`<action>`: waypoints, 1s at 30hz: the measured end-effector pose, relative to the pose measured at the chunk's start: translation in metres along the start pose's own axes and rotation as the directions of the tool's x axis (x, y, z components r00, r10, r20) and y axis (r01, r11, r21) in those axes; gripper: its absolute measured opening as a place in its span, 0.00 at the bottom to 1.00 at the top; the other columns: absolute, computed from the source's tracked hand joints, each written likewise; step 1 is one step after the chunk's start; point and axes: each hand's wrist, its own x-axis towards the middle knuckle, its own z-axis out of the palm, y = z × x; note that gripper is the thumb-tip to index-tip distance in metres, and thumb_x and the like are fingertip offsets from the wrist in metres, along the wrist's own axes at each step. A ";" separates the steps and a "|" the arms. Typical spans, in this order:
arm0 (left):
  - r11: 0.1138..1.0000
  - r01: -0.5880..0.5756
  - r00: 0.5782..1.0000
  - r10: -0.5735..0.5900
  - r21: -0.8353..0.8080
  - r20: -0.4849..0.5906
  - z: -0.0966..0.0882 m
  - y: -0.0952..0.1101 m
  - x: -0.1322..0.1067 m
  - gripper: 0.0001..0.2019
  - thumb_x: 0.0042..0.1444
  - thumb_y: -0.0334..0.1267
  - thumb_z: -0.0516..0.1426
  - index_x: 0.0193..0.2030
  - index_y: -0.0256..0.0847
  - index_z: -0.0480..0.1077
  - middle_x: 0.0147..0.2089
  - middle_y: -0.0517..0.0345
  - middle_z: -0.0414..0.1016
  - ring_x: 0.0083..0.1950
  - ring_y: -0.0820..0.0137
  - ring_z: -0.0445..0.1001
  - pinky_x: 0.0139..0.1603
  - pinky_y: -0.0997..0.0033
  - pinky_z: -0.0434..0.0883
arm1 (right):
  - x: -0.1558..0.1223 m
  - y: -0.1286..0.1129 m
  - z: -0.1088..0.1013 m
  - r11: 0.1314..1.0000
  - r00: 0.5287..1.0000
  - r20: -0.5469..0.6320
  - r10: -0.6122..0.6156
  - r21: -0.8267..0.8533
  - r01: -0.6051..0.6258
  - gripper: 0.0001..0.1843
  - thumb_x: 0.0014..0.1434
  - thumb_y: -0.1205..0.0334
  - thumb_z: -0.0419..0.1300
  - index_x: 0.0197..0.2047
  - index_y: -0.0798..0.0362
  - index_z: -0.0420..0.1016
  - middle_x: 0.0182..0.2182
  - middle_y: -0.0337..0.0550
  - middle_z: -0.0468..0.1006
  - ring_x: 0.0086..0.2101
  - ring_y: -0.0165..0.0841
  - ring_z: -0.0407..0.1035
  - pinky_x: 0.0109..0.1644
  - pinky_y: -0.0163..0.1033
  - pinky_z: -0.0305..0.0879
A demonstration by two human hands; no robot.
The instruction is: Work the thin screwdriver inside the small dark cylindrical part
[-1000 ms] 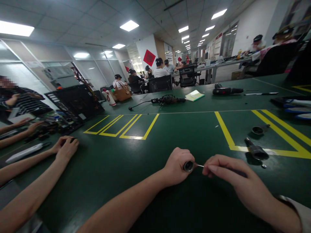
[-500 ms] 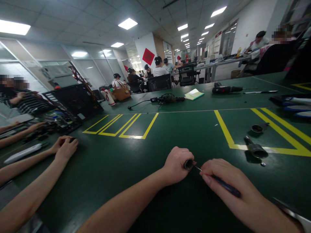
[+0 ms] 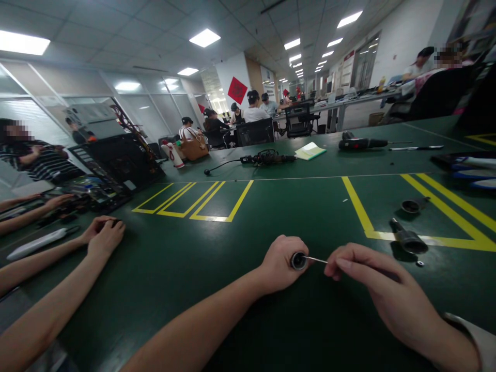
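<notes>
My left hand (image 3: 279,264) is wrapped round a dark hollow metal part (image 3: 298,261), its round open end turned towards me. My right hand (image 3: 377,276) pinches a thin screwdriver (image 3: 318,259) whose dark handle lies mostly hidden under the fingers. The metal shaft reaches left to the rim of the hollow part; whether the tip is inside or only at the edge I cannot tell. Right of my hands, a similar cone-shaped metal part (image 3: 411,242) lies on its side. A second such part (image 3: 411,206) is behind it, and a small ring-like piece (image 3: 420,264) is close by.
Yellow tape (image 3: 358,206) marks boxes on the green table (image 3: 186,274). A power drill (image 3: 360,143), a notepad (image 3: 310,151) and a coiled cable (image 3: 267,158) lie at the back. On the left, a co-worker's hands (image 3: 104,235) rest near a white tool (image 3: 36,244).
My right hand has shifted its grip and turned, so the screwdriver lies flatter and its handle is more hidden. The hollow part's opening now faces me more.
</notes>
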 end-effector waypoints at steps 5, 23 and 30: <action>0.995 -0.060 0.998 0.058 0.084 0.026 0.002 -0.001 -0.001 0.08 0.55 0.38 0.55 0.28 0.39 0.63 0.27 0.62 0.67 0.30 0.73 0.66 0.34 0.71 0.58 | -0.008 -0.003 0.004 0.922 0.981 0.060 -0.186 -0.334 0.195 0.12 0.57 0.56 0.55 0.25 0.48 0.72 0.29 0.42 0.77 0.33 0.39 0.69 0.38 0.43 0.63; 0.999 -0.022 0.999 0.020 0.031 0.036 0.001 0.000 0.000 0.07 0.54 0.38 0.56 0.28 0.39 0.64 0.27 0.62 0.68 0.30 0.74 0.67 0.35 0.72 0.60 | -0.002 0.002 0.001 0.992 0.997 0.017 -0.072 -0.100 0.073 0.12 0.57 0.56 0.55 0.27 0.50 0.75 0.27 0.42 0.76 0.33 0.39 0.69 0.37 0.43 0.63; 0.991 -0.102 0.992 0.095 0.090 0.087 0.002 -0.001 0.000 0.07 0.55 0.36 0.55 0.27 0.39 0.64 0.27 0.62 0.68 0.31 0.73 0.67 0.36 0.71 0.59 | -0.003 -0.004 0.002 0.960 0.992 0.078 -0.104 -0.253 0.120 0.12 0.56 0.57 0.56 0.24 0.49 0.74 0.25 0.41 0.75 0.30 0.38 0.68 0.35 0.42 0.63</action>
